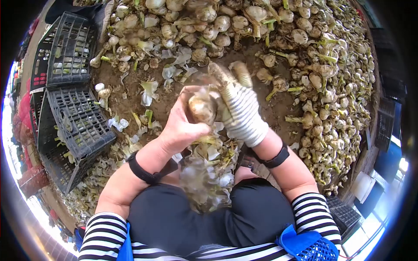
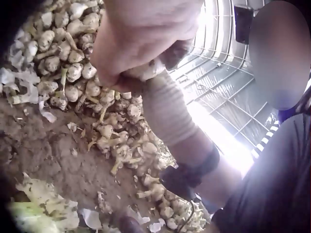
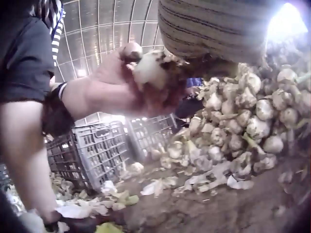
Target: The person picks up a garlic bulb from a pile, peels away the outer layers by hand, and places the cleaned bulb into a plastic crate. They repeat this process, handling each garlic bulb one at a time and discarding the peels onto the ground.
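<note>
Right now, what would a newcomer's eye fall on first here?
A huge heap of garlic bulbs covers the ground ahead and to the right. At centre the bare left grip holds one garlic bulb, the gloved right grip close against it; black crates sit at left.

No legible text, label, brand, number or sign was found in any of the three views. The black plastic crates [image 1: 76, 115] carry no readable marking.
</note>
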